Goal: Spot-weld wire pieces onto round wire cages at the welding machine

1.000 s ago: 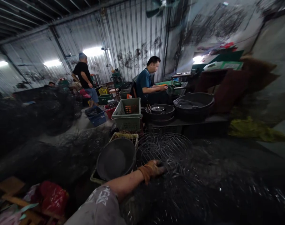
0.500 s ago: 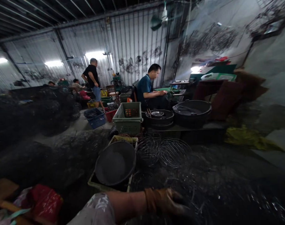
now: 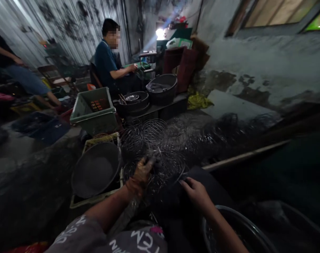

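Observation:
My left hand, in a brown glove, is closed on a round wire grille and lifts it off a heap of like wire grilles in front of me. My bare right hand rests with fingers curled at the near edge of the same grille, over a dark lap or cloth. What its fingertips pinch is too dark to see. A dark round basin sits tilted in a pale crate just left of my left hand.
A green crate and a blue crate stand beyond the basin. A seated person works at a bench behind black tubs. Another person's leg shows far left. A long pale bar runs right. A tub rim sits by my right arm.
The view swung right and down. My left hand pulled back from the pile and now grips a wire grille. My right hand came into view at the grille's near edge.

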Demonstrator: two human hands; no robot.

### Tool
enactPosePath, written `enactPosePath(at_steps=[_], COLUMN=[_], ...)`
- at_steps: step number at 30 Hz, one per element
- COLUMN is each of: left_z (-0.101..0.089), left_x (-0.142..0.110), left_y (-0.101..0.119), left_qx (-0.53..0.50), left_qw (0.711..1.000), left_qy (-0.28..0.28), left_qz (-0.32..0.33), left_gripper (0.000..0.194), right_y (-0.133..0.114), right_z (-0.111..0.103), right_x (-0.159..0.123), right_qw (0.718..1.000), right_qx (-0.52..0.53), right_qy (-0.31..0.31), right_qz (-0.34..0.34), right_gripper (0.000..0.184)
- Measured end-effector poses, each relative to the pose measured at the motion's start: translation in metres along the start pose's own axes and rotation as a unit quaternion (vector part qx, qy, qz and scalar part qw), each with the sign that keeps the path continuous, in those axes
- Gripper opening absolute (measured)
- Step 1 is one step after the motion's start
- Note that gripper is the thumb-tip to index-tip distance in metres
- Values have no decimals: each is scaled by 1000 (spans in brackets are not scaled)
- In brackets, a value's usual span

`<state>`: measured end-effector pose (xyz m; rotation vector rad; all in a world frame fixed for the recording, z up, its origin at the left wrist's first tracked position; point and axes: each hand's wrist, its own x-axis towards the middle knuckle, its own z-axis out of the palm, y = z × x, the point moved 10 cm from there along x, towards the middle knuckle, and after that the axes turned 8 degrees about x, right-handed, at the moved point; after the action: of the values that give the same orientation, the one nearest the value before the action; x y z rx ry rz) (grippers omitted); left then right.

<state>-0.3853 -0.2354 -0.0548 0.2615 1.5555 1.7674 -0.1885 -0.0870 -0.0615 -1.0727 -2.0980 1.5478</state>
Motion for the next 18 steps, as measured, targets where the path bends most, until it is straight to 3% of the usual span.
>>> enactPosePath(at_steps=[3,7,9,11,12,15,16,17,18], left_z=[-32,-70,-77,-77,-72,-51,-44,-36,-25], left_x=[12,27,38,50,55,61,60,58,53], left_y=[18,45,46,35,25,-10,-16,-20,-23], left_qx=[21,240,325,394,452,633,665,677,668], left_qw=[996,959,935,912,888,770,739,724,727], left_qy=[79,119,106,79,52,-31,-33,-27,-25], left_qz=[45,97,95,78,67,76,99,128,154], left_gripper=[59,46,37,28,25,28,33,41,48], right_y=[15,20,16,13,13,21,25,29,33], right_z=[-27,-64,-83,-100,-108,-131,-137,-142,-145], right_x=[-6,-20,-31,-46,-54,-82,-92,-101,-108], right_qw=[998,983,970,959,954,935,930,926,922], right_qx=[37,129,184,233,255,308,319,325,331], right_qy=[52,122,150,155,153,166,177,186,192], right_qz=[27,44,43,45,48,49,48,48,52], right_gripper=[40,40,39,41,42,44,44,43,43])
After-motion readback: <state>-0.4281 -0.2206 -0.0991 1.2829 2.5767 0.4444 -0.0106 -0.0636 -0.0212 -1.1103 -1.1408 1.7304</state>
